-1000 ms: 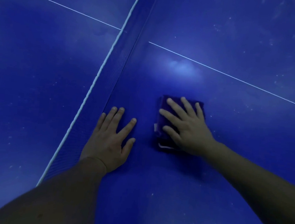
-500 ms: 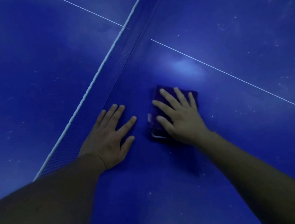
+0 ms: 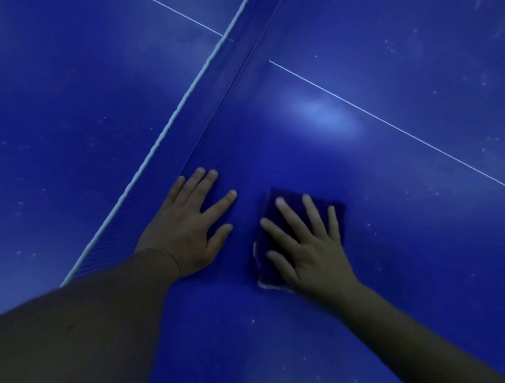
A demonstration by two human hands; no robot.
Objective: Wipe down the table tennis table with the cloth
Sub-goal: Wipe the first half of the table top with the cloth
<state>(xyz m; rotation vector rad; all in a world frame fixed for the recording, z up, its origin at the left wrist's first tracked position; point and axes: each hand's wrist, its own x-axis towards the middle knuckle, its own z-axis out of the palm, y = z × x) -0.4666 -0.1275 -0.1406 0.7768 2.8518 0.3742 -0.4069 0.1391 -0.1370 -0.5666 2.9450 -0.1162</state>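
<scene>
- cloth (image 3: 294, 202): small folded pad, dark blue-purple with a pale hem on its near edge. It lies flat on the table (image 3: 408, 233), right of the net (image 3: 196, 120), near it but not touching.
- right hand (image 3: 310, 250): flat on top of the cloth, fingers straight and spread. It presses down and is not curled round it.
- left hand (image 3: 188, 225): flat on bare table between net and cloth, fingers straight, holding nothing. Its fingertips are just beside the net's foot.
- Handling, judged: the cloth looks light, soft and limp. The table right of the net looks smooth and glossy, with 1 glare patch (image 3: 326, 117), so the pad should glide easily.
- Folded layers may creep or bunch under a push. Best hold is the palm on the middle with fingers spread toward the corners. To lift it, pinch a folded edge.
- The net is soft mesh and would probably give if the cloth is shoved into its foot.
- Hidden: most of the cloth is under the right hand. Fold count and wet or dry: cannot tell.
- Dim blue light, and the cloth's colour is close to the table's, so its far edge is hard to trace.
- Both net ends and all table edges are cut off.
- Pale specks lie on both sides of the net. Dust or surface marks: cannot tell.
</scene>
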